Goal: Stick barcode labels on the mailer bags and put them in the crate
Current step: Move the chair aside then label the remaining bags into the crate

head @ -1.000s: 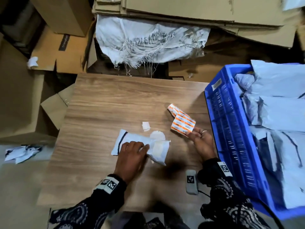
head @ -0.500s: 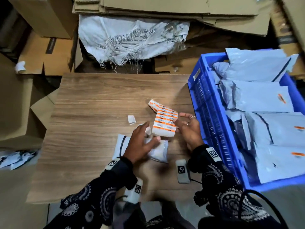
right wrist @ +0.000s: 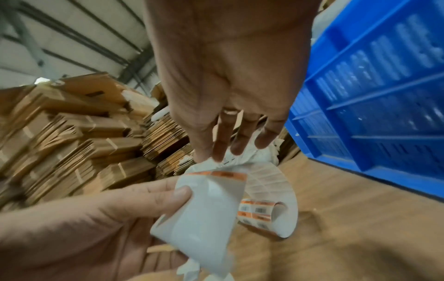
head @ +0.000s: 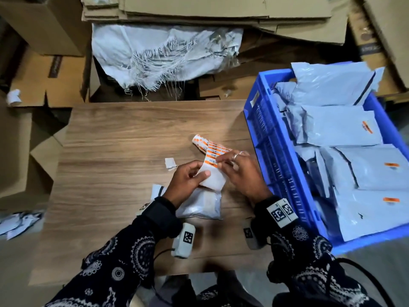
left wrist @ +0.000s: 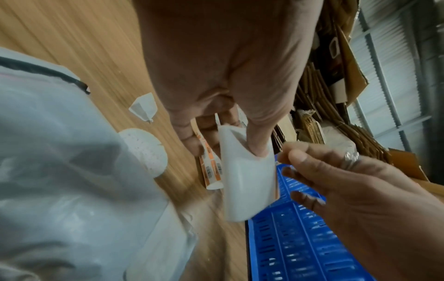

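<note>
A strip of orange barcode labels (head: 215, 151) runs from its curled roll end (head: 199, 140) on the wooden table (head: 124, 134) up into both hands. My left hand (head: 202, 173) pinches the strip's blank white backing end (left wrist: 247, 180) between thumb and fingers. My right hand (head: 219, 161) pinches the strip's edge at the nearest orange labels (right wrist: 216, 174). A grey mailer bag (head: 199, 206) lies flat on the table under my left wrist, untouched. The blue crate (head: 261, 120) stands at the right with several labelled mailer bags (head: 336, 129) inside.
Small white paper scraps (head: 170, 162) lie on the table left of my hands. A frayed white woven sack (head: 163, 54) and flattened cardboard (head: 221, 7) sit behind the table. Cardboard boxes (head: 44, 69) stand at the left, with torn paper (head: 17, 220) on the floor.
My left hand left the mailer bag and took the blank end of the label strip. Both hands raised the strip off the table, and my right fingers closed on its labelled edge.
</note>
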Demonstrator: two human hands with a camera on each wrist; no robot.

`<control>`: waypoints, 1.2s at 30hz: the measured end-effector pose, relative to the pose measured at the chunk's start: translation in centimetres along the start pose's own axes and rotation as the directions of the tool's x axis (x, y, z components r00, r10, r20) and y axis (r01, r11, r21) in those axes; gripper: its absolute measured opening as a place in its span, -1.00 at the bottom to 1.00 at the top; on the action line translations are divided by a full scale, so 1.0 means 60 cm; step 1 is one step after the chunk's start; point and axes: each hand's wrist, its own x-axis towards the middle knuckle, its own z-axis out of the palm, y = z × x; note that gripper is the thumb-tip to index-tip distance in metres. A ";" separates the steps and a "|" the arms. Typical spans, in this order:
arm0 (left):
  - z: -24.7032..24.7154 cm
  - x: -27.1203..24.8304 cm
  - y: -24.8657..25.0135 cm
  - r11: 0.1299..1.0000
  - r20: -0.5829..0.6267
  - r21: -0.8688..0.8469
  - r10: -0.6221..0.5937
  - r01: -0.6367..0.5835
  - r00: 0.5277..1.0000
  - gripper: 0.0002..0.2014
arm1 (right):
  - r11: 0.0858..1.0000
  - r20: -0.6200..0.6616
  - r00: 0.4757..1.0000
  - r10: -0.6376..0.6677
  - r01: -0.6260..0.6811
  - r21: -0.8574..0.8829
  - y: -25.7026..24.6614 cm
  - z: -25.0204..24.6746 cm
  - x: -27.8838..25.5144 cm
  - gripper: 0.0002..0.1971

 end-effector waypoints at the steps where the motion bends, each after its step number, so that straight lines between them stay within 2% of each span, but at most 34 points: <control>1: -0.002 0.003 -0.003 0.999 0.006 0.042 0.026 -0.026 1.000 -0.80 | 0.998 0.050 0.998 -0.033 0.036 -0.050 -0.010 0.000 0.005 -0.84; 7: -0.015 0.016 -0.015 0.964 0.043 0.249 0.086 -0.094 0.995 -0.71 | 0.953 0.145 0.989 0.013 0.032 -0.300 -0.037 -0.002 0.027 -0.79; 10: -0.016 0.020 -0.014 0.922 0.068 0.348 0.155 -0.169 0.986 -0.72 | 0.939 0.148 0.989 -0.006 0.056 -0.340 -0.036 -0.001 0.037 -0.81; 14: -0.022 0.024 -0.006 0.852 0.101 0.453 0.245 -0.264 0.964 -0.74 | 0.969 0.169 0.986 0.006 0.035 -0.243 -0.032 -0.001 0.043 -0.86; 20: -0.026 0.024 -0.005 0.863 0.110 0.443 0.217 -0.243 0.970 -0.71 | 0.997 0.157 0.985 0.076 -0.073 -0.025 -0.029 0.001 0.040 -0.92; 25: -0.030 0.014 -0.014 0.901 0.134 0.395 0.135 -0.178 0.982 -0.70 | 0.953 0.126 0.973 0.195 -0.218 0.210 -0.025 0.013 0.030 -0.88; 28: -0.032 0.016 -0.015 0.934 0.022 0.343 0.097 -0.098 0.995 -0.71 | 0.832 0.008 0.935 0.354 -0.319 0.453 -0.023 0.025 0.026 -0.89; 31: -0.044 0.024 -0.014 0.941 -0.134 0.339 0.046 0.003 0.990 -0.67 | 0.736 -0.163 0.871 0.463 -0.274 0.619 -0.009 0.019 0.025 -0.95; 32: -0.050 0.028 -0.016 0.941 -0.167 0.337 0.031 0.027 0.986 -0.66 | 0.713 -0.170 0.863 0.476 -0.266 0.649 -0.004 0.014 0.022 -0.91; 34: -0.063 0.031 -0.020 0.922 -0.229 0.385 0.047 0.046 0.972 -0.62 | 0.691 -0.095 0.887 0.451 -0.280 0.666 0.003 0.008 0.009 -0.86; 36: -0.076 0.027 -0.025 0.861 -0.291 0.507 0.145 0.024 0.946 -0.56 | 0.687 0.030 0.914 0.404 -0.325 0.650 0.001 0.011 -0.011 -0.88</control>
